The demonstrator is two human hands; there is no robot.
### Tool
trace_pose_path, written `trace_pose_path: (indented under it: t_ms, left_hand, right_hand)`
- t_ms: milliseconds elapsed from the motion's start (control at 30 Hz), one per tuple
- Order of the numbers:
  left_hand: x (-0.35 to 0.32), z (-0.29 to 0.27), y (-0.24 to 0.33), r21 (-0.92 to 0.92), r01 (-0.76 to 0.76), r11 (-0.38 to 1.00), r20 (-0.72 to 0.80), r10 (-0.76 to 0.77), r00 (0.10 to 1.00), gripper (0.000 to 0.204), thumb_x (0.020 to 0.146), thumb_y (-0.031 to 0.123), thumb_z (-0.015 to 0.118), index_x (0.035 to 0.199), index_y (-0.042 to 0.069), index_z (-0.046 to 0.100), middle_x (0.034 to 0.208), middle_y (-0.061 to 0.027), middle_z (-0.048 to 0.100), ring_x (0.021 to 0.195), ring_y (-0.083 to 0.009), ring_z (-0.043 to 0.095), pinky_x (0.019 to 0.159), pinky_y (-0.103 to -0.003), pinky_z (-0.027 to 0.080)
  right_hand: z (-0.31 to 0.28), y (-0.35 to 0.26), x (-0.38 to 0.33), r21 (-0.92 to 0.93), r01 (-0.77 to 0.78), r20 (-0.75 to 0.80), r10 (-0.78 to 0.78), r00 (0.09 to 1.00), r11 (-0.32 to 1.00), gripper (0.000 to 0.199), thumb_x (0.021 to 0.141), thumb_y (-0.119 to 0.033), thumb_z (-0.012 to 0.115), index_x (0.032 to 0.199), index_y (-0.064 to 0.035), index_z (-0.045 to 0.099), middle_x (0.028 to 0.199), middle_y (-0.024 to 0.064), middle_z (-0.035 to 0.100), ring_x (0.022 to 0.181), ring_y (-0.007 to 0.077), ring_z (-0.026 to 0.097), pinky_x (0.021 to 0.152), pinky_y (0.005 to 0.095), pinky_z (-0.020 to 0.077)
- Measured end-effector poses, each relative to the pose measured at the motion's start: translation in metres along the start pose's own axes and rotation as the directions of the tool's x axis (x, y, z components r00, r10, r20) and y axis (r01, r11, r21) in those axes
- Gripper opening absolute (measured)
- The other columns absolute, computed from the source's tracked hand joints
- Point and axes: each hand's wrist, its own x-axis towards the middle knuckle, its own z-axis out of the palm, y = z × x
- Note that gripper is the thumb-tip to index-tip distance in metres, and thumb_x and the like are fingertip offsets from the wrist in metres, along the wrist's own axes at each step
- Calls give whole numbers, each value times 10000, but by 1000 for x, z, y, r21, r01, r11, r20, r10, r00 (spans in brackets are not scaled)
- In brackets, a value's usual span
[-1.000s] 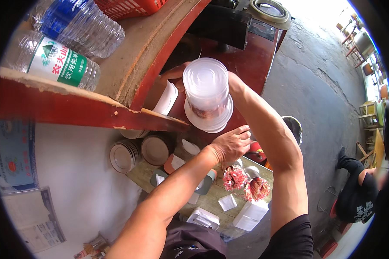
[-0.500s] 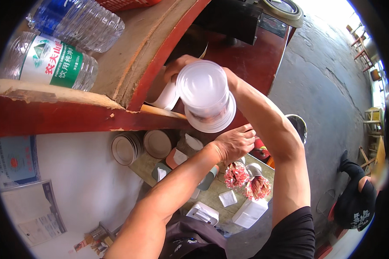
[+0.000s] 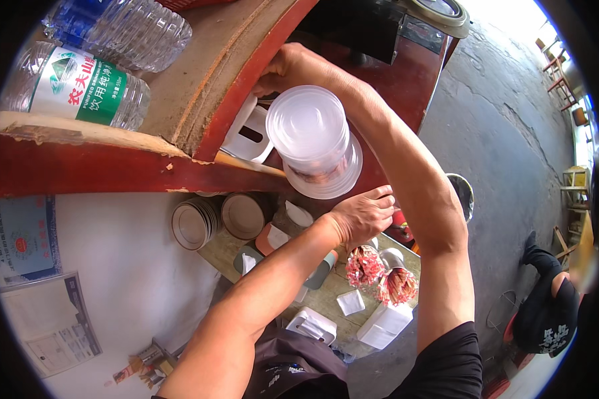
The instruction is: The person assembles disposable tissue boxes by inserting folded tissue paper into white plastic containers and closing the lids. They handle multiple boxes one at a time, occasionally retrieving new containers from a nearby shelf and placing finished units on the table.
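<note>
Plastic tub stack (image 3: 306, 123): left grip (image 3: 365, 216) on its near side, slotted white container (image 3: 257, 122) to its left, right grip (image 3: 276, 70) beyond.
Left fingers curl loosely, any hold hidden; right grip, nearer the container, shows neither gap nor hold clearly.

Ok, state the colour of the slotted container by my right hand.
The container is white; best in head view.

The shelf (image 3: 203, 86) partly hides the slotted white container (image 3: 245, 147).
</note>
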Motion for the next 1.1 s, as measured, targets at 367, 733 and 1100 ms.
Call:
trace_pose_path:
  t_ms: [367, 733, 1100]
  left_hand:
    - [1, 0, -2, 4, -23, 1000, 75, 23, 997, 158, 760, 201, 573, 787, 71, 658, 934, -53, 659, 1127, -208, 563, 1196, -443, 276]
    - [0, 2, -3, 30, -28, 999, 89, 25, 996, 143, 764, 214, 612, 801, 85, 663, 994, -57, 656, 1159, -199, 551, 1184, -432, 290]
    - [5, 4, -1, 40, -13, 999, 82, 10, 997, 279, 699, 133, 650, 960, 110, 554, 950, -33, 549, 1119, -194, 534, 1176, -400, 311]
  right_hand:
    - [-66, 0, -51, -414, 136, -90, -190, 978, 900, 117, 848, 1, 662, 962, -5, 687, 966, 129, 657, 902, 314, 650, 804, 361, 539]
    - [-93, -67, -208, -471, -236, -305, 94, 948, 850, 162, 794, 95, 665, 931, 15, 695, 938, 125, 677, 860, 294, 689, 734, 358, 552]
    - [-42, -117, -330, -517, -544, -580, 197, 790, 661, 258, 762, 110, 637, 952, -50, 707, 933, 93, 674, 798, 280, 675, 693, 364, 547]
